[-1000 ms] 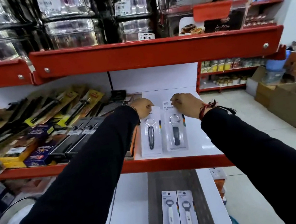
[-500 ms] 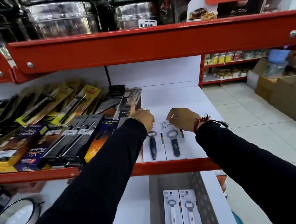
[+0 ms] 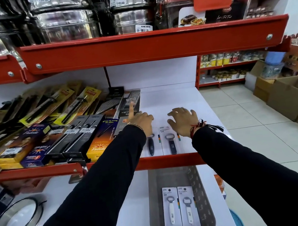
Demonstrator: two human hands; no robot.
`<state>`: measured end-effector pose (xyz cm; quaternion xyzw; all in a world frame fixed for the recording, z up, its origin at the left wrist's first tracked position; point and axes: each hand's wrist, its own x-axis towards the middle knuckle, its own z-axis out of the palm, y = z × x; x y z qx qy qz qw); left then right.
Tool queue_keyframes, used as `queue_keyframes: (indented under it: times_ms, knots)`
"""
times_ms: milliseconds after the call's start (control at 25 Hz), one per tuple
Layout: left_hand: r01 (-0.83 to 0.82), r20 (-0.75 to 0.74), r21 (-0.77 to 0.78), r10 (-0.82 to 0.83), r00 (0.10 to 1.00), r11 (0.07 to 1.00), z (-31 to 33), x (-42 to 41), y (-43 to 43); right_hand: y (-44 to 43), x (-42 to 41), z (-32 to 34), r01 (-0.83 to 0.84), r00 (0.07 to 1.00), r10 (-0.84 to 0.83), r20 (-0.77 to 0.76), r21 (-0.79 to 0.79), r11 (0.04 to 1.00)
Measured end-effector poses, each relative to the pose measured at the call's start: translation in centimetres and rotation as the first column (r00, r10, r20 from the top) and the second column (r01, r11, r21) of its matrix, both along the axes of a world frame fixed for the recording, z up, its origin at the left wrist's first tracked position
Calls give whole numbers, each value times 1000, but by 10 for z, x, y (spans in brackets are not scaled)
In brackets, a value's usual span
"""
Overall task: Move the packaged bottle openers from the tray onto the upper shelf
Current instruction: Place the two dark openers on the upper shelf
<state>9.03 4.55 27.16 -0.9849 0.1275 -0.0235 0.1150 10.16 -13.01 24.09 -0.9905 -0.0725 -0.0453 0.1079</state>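
Note:
Two packaged bottle openers with dark handles lie flat side by side on the upper shelf (image 3: 171, 98): the left pack (image 3: 151, 145) and the right pack (image 3: 171, 142). My left hand (image 3: 142, 122) hovers over the top of the left pack with its index finger raised and holds nothing. Over the top of the right pack my right hand (image 3: 182, 120) is spread with its fingers apart. Below, a grey tray (image 3: 202, 191) on the lower shelf holds two more packaged openers with white handles (image 3: 171, 209) (image 3: 188, 208).
Boxed and carded kitchen tools (image 3: 51, 129) crowd the upper shelf's left side, with graters (image 3: 122, 102) right beside my left hand. A red shelf lip (image 3: 154, 44) overhangs above. A round sieve (image 3: 16, 221) lies at the lower left. Cardboard boxes (image 3: 290, 98) stand on the floor to the right.
Both hands have let go of the two dark-handled packs, which now lie on the upper shelf. The hands have lifted off and their fingers have spread.

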Motion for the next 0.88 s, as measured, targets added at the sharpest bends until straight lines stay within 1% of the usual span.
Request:
queue_keyframes:
  times_ms: [120, 200, 360, 560, 680, 760, 880]
  knots:
    - [-9, 66, -55, 13, 998, 998, 12, -29, -1, -6, -24, 10, -46, 997, 43, 66, 46, 998]
    - [8, 151, -95, 7, 988, 995, 14, -52, -4, -7, -45, 16, -79, 990, 71, 124, 61, 995]
    - [78, 286, -210, -15, 958, 975, 6, -111, -15, -6, -104, 19, -165, 952, 147, 267, 47, 985]
    - [189, 433, -335, -28, 901, 923, -22, -185, -23, -6, -183, 2, -235, 903, 182, 389, 92, 968]
    - [200, 406, -402, -22, 913, 893, -52, -216, -25, -12, -222, -22, -238, 910, 192, 368, 85, 967]
    - [186, 359, -446, -15, 933, 875, -75, -227, -26, -17, -236, -45, -225, 931, 194, 309, 66, 972]
    - [103, 194, -498, -5, 981, 861, -114, -227, -24, -24, -235, -86, -194, 969, 182, 164, 57, 979]
